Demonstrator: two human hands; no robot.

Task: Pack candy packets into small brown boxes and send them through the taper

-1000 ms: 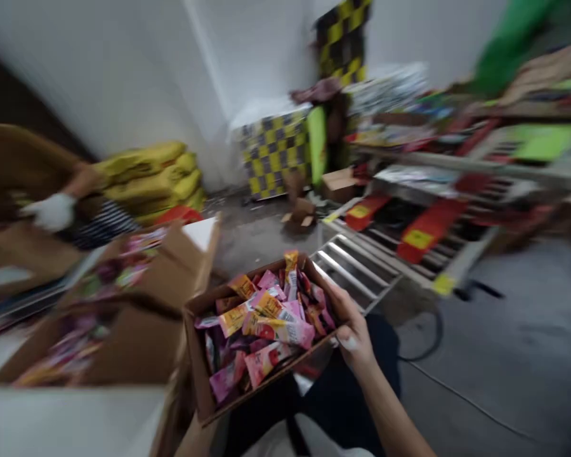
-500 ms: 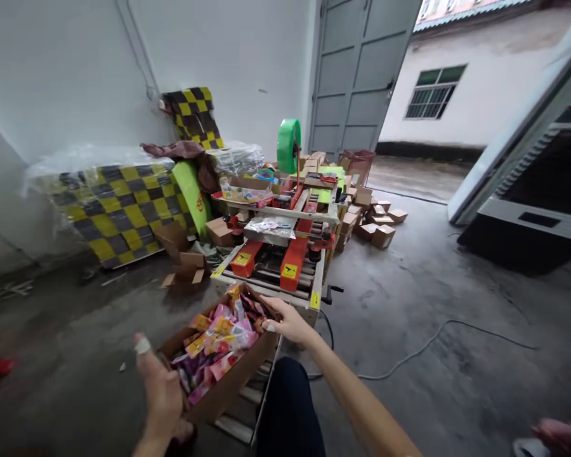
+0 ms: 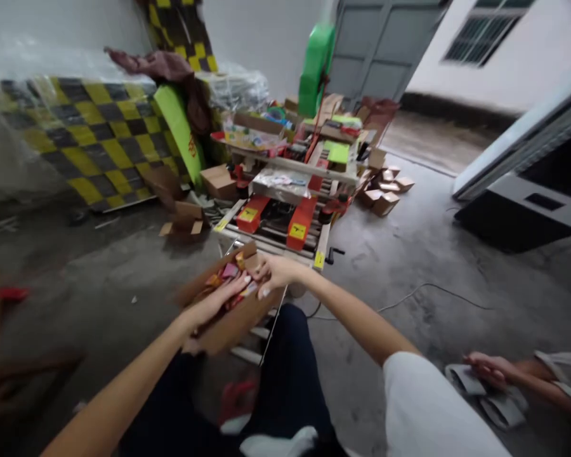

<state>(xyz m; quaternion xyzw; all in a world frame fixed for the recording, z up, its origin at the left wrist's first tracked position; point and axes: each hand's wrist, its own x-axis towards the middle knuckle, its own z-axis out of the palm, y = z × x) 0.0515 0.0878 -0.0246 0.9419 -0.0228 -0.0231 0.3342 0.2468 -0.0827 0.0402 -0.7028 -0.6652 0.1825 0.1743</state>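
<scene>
An open cardboard box [image 3: 228,320] full of colourful sachets [image 3: 228,274] sits on the near end of a roller conveyor [image 3: 261,330] in front of my knees. My left hand [image 3: 212,306] lies over the sachets with its fingers stretched out across them. My right hand [image 3: 275,273] curls over the box's far right corner, its fingers bent down into the packets. Motion blur hides whether either hand grips a sachet.
Beyond the box stands a carton-sealing machine [image 3: 292,184] with red guides and a green tape roll [image 3: 316,60]. Small cardboard boxes [image 3: 385,190] lie right of it. Checkered yellow-black bundles [image 3: 71,136] lean at the left wall. Another person's hand [image 3: 488,368] rests on grey cloth at lower right. A cable [image 3: 428,289] crosses the floor.
My view turned right and tipped down towards the machine. My left hand left the box's near edge and reached onto the sachets. My right hand slid to the far corner.
</scene>
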